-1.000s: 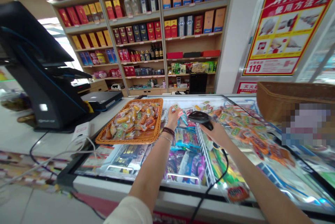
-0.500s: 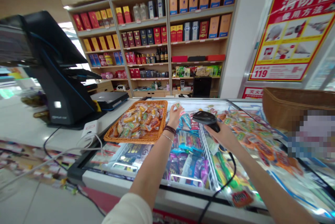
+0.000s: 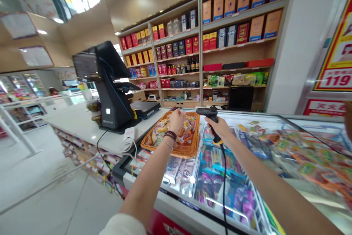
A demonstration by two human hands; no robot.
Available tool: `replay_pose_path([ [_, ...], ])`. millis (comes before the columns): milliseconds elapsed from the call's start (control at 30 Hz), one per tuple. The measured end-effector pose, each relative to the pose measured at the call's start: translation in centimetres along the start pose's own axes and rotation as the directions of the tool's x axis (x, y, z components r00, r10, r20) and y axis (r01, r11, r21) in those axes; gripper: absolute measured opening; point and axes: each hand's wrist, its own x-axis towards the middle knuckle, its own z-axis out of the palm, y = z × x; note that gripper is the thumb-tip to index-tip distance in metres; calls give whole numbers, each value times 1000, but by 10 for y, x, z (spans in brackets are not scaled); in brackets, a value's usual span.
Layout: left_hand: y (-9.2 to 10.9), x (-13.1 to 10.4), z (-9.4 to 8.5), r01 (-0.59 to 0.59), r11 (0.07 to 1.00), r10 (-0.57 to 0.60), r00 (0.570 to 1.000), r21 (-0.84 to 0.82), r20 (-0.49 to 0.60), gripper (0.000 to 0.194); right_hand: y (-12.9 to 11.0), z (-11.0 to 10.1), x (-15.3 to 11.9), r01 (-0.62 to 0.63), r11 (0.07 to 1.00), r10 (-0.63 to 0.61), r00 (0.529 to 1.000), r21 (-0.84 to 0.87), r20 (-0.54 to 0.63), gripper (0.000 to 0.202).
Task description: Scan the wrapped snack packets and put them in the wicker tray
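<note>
My right hand [image 3: 219, 128] grips the handle of a black barcode scanner [image 3: 206, 112], held upright above the glass-topped freezer, its cable hanging down. My left hand [image 3: 177, 119] is over an orange wicker basket [image 3: 195, 150], back of the hand toward me and fingers curled. A small dark-red thing shows by its fingertips, too blurred to name. Several wrapped snacks [image 3: 186, 136] lie in the basket around and under this hand. The basket rests on the freezer's left end.
More wrapped snacks [image 3: 308, 169] are spread over the freezer top at right. Bagged goods [image 3: 217, 158] show in wire baskets under the glass. A checkout terminal [image 3: 114, 92] and a flat scale [image 3: 145, 109] stand at left, with a white cable across the counter edge.
My left hand, earlier pinching a small wrapped snack beside the basket, is now over the basket. The scanner has moved closer to it and is turned more upright. My view has swung left.
</note>
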Motion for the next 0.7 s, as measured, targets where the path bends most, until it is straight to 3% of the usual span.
replay_pose_path([
  [67, -1, -3, -5, -60, 994, 62, 998, 95, -14, 26, 5, 1, 0, -11, 999, 12, 1000, 43, -14, 37],
  [133, 2, -6, 1, -148, 980, 148, 989, 132, 9, 34, 11, -10, -3, -11, 998, 13, 999, 58, -34, 37],
  [233, 15, -11, 35, -278, 956, 266, 956, 92, 124, 35, 18, -45, -12, 1, 997, 9, 994, 84, -113, 38],
  [367, 43, -37, 125, -312, 935, 351, 881, -170, 317, 27, 25, -108, -29, 17, 990, 29, 947, 140, -319, 41],
  [433, 56, -59, 179, -203, 930, 318, 863, -306, 393, 21, 31, -138, -40, 6, 985, 70, 904, 175, -423, 41],
  [533, 68, -91, 250, 63, 890, 176, 867, -452, 467, 16, 45, -171, -55, -9, 968, 142, 844, 251, -517, 39],
  [633, 68, -112, 299, 234, 882, 3, 865, -409, 502, 10, 65, -188, -66, -41, 958, 197, 815, 285, -545, 34],
  [700, 64, -119, 319, 229, 929, -61, 868, -289, 493, 6, 78, -192, -70, -80, 957, 231, 792, 279, -565, 32],
])
